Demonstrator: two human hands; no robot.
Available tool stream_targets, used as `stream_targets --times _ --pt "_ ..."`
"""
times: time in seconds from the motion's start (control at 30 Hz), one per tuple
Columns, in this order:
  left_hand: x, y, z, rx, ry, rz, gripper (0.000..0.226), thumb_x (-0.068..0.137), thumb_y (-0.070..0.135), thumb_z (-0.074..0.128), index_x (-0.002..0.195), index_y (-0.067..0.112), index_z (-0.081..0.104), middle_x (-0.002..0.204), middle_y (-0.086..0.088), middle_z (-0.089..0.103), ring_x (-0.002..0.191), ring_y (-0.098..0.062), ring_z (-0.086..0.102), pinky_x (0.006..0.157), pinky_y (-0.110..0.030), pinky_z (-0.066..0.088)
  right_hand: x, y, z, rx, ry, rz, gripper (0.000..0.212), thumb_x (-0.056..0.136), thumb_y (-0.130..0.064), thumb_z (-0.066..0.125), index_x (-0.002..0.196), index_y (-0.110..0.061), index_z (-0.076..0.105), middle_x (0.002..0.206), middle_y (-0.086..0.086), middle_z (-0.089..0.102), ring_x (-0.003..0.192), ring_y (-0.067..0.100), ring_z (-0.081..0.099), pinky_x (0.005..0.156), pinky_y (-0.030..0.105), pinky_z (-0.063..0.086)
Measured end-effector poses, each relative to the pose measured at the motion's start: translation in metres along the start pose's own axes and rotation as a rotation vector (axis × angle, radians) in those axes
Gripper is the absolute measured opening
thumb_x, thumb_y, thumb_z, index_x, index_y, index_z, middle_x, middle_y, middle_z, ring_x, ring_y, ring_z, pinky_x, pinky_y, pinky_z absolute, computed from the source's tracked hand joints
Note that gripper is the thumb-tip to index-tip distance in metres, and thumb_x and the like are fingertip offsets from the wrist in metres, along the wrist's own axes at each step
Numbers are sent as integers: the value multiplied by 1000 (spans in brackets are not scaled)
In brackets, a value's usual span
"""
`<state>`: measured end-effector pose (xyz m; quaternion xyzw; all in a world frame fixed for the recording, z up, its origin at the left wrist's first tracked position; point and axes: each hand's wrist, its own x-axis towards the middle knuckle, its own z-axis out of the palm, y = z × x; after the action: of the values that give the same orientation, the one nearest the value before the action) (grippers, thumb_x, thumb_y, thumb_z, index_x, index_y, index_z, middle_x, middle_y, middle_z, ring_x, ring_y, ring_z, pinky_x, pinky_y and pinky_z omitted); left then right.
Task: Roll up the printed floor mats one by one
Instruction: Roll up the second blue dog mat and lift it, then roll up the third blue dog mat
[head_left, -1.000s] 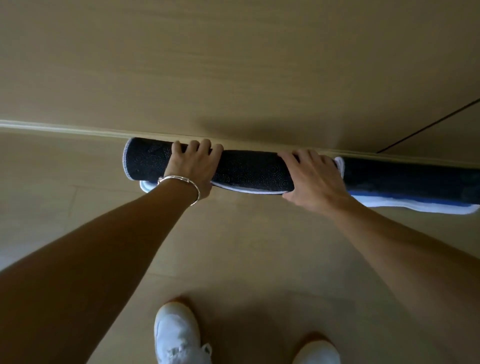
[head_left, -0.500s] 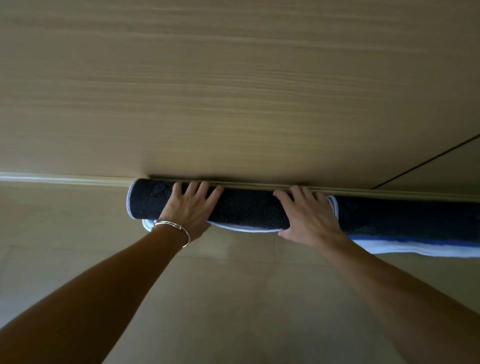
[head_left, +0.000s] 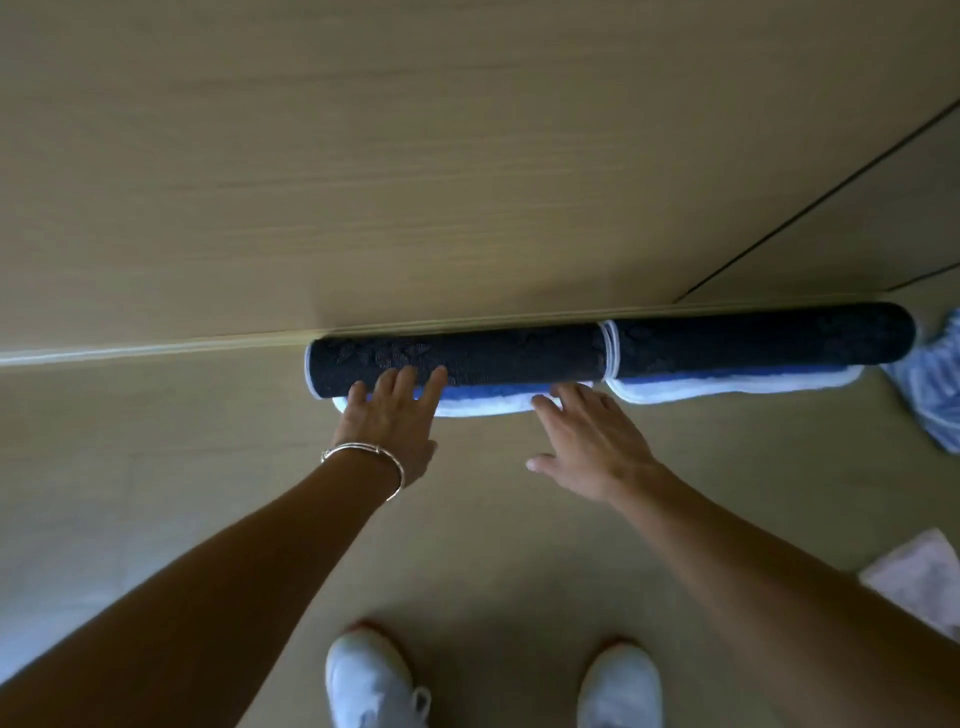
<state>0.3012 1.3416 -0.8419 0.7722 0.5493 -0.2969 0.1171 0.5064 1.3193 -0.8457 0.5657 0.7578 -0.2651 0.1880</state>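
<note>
Your left hand (head_left: 389, 421) rests straight fingers (head_left: 402, 382) on the rolled floor mat (head_left: 509, 358), which lies on the floor against the skirting board (head_left: 156, 349). Your right hand (head_left: 592, 441) is spread and grips nothing. This roll looks finished; the next move is probably to tuck its loose white edge.

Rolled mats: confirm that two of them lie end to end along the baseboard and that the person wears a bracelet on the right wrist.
One thing is wrong: the bracelet sits on the left wrist, just behind the left hand, not the right. The head view shows it. The rest stands: the left roll and the right roll lie end to end along the baseboard.
</note>
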Motion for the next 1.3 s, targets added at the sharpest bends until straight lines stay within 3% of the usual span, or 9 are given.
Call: stream_targets --times 0.1,0.23,0.37,0.53,0.7,0.8,0.97,1.13,1.3 --pt "-54 1 -55 -39 -71 98 66 95 43 44 149 24 11 147 -6 28 133 -25 33 102 -41 35 -54 -20 -47 42 -4 -19 50 93 -41 55 134 -14 45 139 9 38 127 25 39 106 38 33" --pt "-100 -19 -176 -144 -25 109 44 96 36 40 138 25 34 132 -3 46 119 -27 50 91 -38 42 -109 -34 -165 28 91 16 37 94 -33 51 125 -13 51 128 9 46 118 26 45 95 36 38" --pt "-168 -51 -314 -121 3 156 44 98 36 36 141 25 32 135 -3 47 121 -28 50 96 -36 39 -177 -59 -317 46 67 87 32 97 -31 46 122 -12 49 122 8 50 110 29 51 83 34 40" --pt "-280 -77 -471 46 -54 296 51 98 40 36 147 32 23 143 1 43 129 -22 44 104 -34 37 -289 -101 -494 88 -51 22 40 97 -34 46 134 -19 49 133 6 52 115 24 52 84 31 41" --pt "-395 -86 -588 118 118 270 41 99 41 34 140 36 37 136 4 50 125 -19 47 103 -30 36 -384 -132 -611 22 -45 -6 35 96 -33 48 126 -15 57 120 6 61 101 20 60 74 29 45" --pt "-453 -88 -630 148 184 213 39 98 41 34 136 39 41 130 3 54 121 -20 50 99 -31 38 -434 -147 -646 43 -79 -47 34 95 -34 50 120 -14 60 108 3 65 96 16 63 75 30 48" --pt "-528 -82 -677 115 305 76 35 96 41 39 130 37 48 124 4 58 115 -20 53 96 -31 42 -499 -171 -680 -84 -17 -151 39 93 -38 52 121 -12 60 108 4 66 95 16 65 67 28 46" --pt "-599 -97 -700 37 419 -100 34 96 37 41 128 35 53 124 3 59 115 -21 54 92 -33 43 -546 -199 -719 -95 85 -229 34 92 -37 53 122 -21 59 112 3 64 98 15 64 87 39 52" --pt "-672 -131 -682 -8 479 -275 34 95 33 42 127 32 55 124 2 59 116 -22 54 90 -31 43 -569 -250 -733 -206 192 -287 32 92 -38 53 119 -23 60 103 0 65 92 13 63 87 38 50"
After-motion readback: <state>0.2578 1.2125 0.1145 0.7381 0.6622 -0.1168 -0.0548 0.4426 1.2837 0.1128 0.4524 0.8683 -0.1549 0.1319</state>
